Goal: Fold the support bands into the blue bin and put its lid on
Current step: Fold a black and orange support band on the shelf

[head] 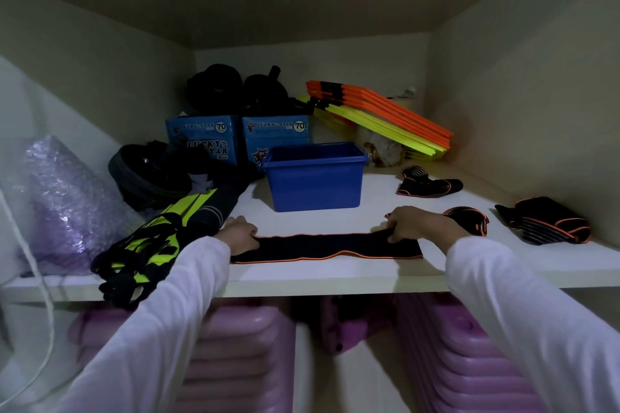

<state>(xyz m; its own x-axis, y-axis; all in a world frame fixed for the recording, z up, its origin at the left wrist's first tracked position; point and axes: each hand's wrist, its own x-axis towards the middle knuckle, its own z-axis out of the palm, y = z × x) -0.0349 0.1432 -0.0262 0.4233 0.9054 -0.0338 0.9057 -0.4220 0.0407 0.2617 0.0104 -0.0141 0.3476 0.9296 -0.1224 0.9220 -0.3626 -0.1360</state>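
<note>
A long black support band (322,247) with orange trim lies stretched flat near the front edge of the white shelf (302,275). My left hand (239,234) grips its left end and my right hand (411,222) pinches its right end. Behind the band stands the open blue bin (313,181), with no lid on it. Three more black and orange bands lie to the right: one (427,185) beside the bin, one (469,220) just behind my right wrist, one (550,221) at the far right. No lid is in view.
Two blue Lucky Star boxes (201,141) stand behind the bin with black gear on top. Orange and yellow slats (385,117) lean at the back right. Yellow and black straps (151,245) and a purple bubble wrap bundle (57,204) fill the left. Pink suitcases (469,355) sit below.
</note>
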